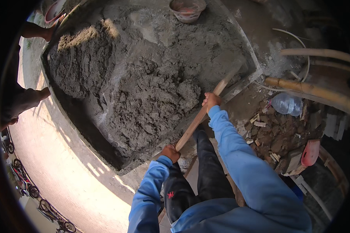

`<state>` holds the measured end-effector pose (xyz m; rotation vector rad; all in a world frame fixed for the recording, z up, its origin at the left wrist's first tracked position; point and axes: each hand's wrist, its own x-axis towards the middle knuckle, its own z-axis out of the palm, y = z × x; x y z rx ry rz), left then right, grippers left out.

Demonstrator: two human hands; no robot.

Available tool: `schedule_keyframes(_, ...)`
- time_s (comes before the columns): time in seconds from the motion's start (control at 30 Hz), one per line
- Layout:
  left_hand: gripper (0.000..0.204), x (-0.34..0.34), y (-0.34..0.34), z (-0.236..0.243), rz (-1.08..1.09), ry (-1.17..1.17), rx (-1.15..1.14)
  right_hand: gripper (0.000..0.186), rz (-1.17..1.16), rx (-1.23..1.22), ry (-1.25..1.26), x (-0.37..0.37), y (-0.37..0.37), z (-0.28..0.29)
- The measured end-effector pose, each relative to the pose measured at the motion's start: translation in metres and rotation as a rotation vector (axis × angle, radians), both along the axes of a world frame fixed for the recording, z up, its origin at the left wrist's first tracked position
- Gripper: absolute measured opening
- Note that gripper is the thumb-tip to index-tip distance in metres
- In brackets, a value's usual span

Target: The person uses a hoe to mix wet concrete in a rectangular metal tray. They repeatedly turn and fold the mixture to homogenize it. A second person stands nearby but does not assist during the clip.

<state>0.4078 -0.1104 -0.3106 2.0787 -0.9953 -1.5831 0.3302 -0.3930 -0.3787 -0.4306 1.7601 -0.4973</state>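
Observation:
A long wooden handle (194,126) runs diagonally across the near right side of a shallow mixing trough (254,66) full of wet grey cement mix (144,108). My left hand (171,152) grips the lower end of the handle, near the trough's front edge. My right hand (212,100) is closed around it higher up. The handle's far end reaches into the mix at the right of the trough, where I cannot make out the tool's head.
Another person's leg (33,31) and hand (41,94) show at the left. A bowl (186,9) sits in the trough's far part. Bamboo poles (307,93), a plastic jug (287,104), rubble (276,139) and a pink scoop (310,152) lie at the right. Motorbikes (27,178) stand beyond the pavement.

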Motion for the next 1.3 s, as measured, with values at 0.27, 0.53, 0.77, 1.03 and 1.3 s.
schedule_keyframes(0.27, 0.032, 0.030, 0.108, 0.123, 0.195, -0.003, -0.043, 0.013, 0.022, 0.271, -0.250, 0.024, 0.106, 0.008)
schedule_keyframes(0.53, 0.022, 0.006, 0.303, 0.118, 0.306, -0.012, 0.167, 0.023, 0.063, 0.245, -0.505, 0.044, 0.284, 0.132)
schedule_keyframes(0.77, 0.038, -0.023, 0.097, 0.063, 0.404, 0.096, -0.072, 0.019, 0.444, -0.046, -0.362, 0.126, 0.072, 0.124)
schedule_keyframes(1.03, 0.047, -0.061, 0.120, 0.122, 0.808, 0.209, 0.064, 0.011, 0.766, 0.457, -0.034, 0.094, 0.162, -0.048)
schedule_keyframes(1.3, 0.044, -0.081, 0.291, 0.139, 0.523, 0.146, -0.013, 0.022, 0.466, 0.352, -0.330, 0.055, 0.268, 0.093)
